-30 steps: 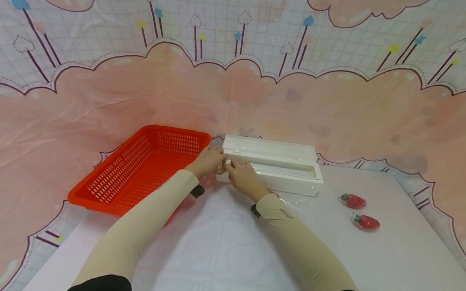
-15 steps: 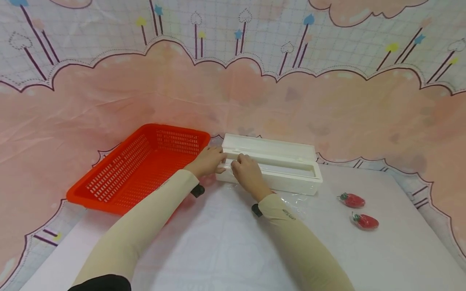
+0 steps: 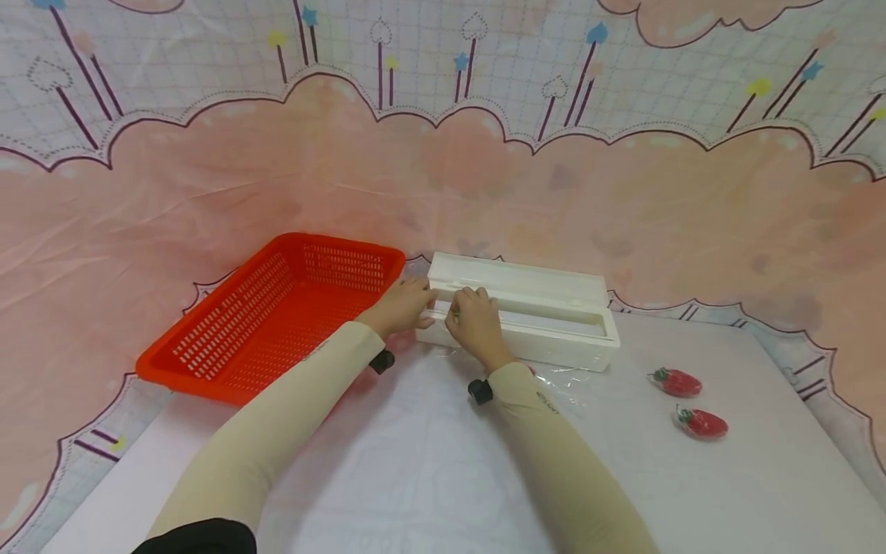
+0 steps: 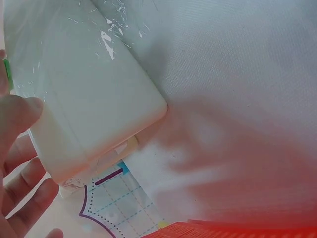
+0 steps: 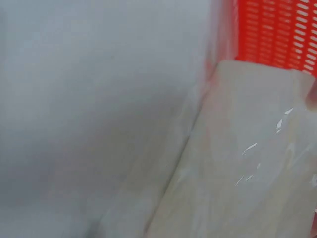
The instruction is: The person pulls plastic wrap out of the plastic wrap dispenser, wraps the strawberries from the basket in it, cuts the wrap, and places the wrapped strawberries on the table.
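A long white cling film dispenser box [image 3: 561, 350] stands with its lid [image 3: 515, 275] tipped back. My left hand [image 3: 400, 308] grips its left end; in the left wrist view the thumb [image 4: 22, 111] presses the film-covered front wall. My right hand [image 3: 477, 325] is at the front rim, a little right of the left hand. Its fingertips pinch a small green slider [image 4: 7, 74], mostly hidden by the fingers. Clear film [image 3: 564, 381] hangs down the front onto the table. A bit of something red [image 3: 531, 370] shows beside my right wrist.
An orange-red perforated basket [image 3: 228, 323] stands left of the box, under my left forearm. Two red, pepper-like items [image 3: 677, 382] with green tops, shiny as if wrapped, lie at the right of the white table [image 3: 720, 492]. A patterned cloth [image 3: 623, 192] hangs behind.
My right hand has moved rightward along the box's front rim, away from the left hand. The left hand keeps its place on the box's end. The view has shifted slightly.
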A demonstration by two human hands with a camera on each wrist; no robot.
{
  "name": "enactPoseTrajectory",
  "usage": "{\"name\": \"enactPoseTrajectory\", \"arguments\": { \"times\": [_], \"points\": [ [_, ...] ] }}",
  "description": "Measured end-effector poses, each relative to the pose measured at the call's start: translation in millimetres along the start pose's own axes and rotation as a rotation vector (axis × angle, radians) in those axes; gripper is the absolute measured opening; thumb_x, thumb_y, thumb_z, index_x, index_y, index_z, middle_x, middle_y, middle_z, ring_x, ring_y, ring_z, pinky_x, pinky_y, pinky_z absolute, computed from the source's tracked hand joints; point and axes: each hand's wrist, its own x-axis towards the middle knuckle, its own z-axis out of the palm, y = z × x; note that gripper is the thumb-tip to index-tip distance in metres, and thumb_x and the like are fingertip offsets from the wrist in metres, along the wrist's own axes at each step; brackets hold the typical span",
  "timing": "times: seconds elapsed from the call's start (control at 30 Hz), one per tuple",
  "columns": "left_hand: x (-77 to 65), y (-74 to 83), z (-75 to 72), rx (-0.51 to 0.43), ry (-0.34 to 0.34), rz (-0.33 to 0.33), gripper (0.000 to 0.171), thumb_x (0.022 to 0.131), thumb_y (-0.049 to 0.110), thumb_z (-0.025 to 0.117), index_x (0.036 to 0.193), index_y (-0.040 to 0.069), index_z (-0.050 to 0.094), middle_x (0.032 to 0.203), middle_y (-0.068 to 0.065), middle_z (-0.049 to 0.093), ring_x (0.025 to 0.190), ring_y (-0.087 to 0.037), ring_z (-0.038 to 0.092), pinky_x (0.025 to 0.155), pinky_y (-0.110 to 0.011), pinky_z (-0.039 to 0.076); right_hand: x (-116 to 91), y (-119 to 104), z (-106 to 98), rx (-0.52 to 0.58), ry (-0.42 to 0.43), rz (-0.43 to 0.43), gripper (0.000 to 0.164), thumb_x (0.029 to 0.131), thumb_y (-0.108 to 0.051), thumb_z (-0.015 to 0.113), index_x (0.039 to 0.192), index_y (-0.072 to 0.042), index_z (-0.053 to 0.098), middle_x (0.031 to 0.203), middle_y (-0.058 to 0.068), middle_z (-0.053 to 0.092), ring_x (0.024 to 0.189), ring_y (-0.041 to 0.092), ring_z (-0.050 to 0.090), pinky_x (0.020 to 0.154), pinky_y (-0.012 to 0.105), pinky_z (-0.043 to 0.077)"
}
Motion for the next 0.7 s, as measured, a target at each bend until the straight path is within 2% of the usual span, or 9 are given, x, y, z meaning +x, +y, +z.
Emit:
{"name": "enactPoseTrajectory", "arguments": {
  "times": [0.23, 0.4, 0.7],
  "points": [
    [1.8, -0.6, 2.3, -0.001, 0.006, 0.004, 0.023, 0.085, 0.03, 0.068, 0.095, 0.011, 0.06, 0.097, -0.006, 0.054, 0.095, -0.023, 0.051, 0.091, -0.041, 0.04, -4, 7, -1, -0.127, 0.088, -0.107, 0.01, 0.078, -0.013, 0.065, 0.077, -0.008, 0.056, 0.08, 0.006, 0.059, 0.079, 0.026, 0.052, 0.067, 0.038, 0.04],
    [1.6, 0.3, 1.9, -0.014, 0.023, 0.011, 0.022, 0.084, 0.029, 0.068, 0.093, 0.011, 0.06, 0.096, -0.006, 0.055, 0.096, -0.024, 0.052, 0.093, -0.042, 0.039, -6, 14, -4, -0.171, 0.08, -0.134, 0.009, 0.079, -0.013, 0.064, 0.076, -0.008, 0.057, 0.08, 0.006, 0.059, 0.079, 0.026, 0.052, 0.067, 0.038, 0.041],
    [1.8, -0.7, 0.8, -0.08, -0.031, -0.043, 0.024, 0.085, 0.03, 0.068, 0.098, 0.012, 0.06, 0.102, -0.005, 0.054, 0.099, -0.023, 0.049, 0.097, -0.041, 0.036, -14, 29, -14, -0.2, 0.074, -0.167, 0.007, 0.081, -0.012, 0.062, 0.079, -0.006, 0.058, 0.082, 0.008, 0.062, 0.079, 0.026, 0.054, 0.066, 0.039, 0.045]
  ]
}}
